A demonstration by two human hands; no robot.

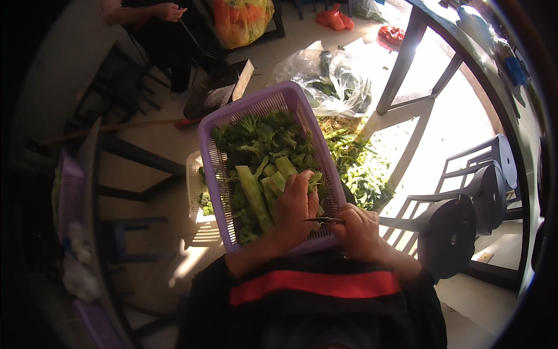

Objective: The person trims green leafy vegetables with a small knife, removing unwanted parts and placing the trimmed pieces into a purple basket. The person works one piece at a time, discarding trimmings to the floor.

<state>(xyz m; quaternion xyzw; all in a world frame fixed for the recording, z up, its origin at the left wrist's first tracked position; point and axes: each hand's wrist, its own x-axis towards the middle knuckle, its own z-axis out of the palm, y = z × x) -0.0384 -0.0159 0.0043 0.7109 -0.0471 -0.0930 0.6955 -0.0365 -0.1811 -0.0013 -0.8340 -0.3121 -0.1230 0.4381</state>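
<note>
A purple plastic basket (316,126) sits in front of me, holding dark green broccoli florets (257,135) and several pale, thick broccoli stems (253,192). Over the basket's near part, my left hand (296,205) is closed around a piece of broccoli (314,181) whose frilly end shows past the fingers. My right hand (359,229), by the near right corner of the basket, grips a small bladed tool (323,220), a knife or peeler. The blade points left, close to my left fingertips. The tool's handle is hidden in the right hand.
Green leaf trimmings (366,170) cover the floor beyond the basket's right side, near a clear plastic bag (335,83) with greens. A white basket (195,196) stands left. Dark plastic stools (449,235) are on the right. Another person's hand (170,11) shows beyond a dustpan (213,94).
</note>
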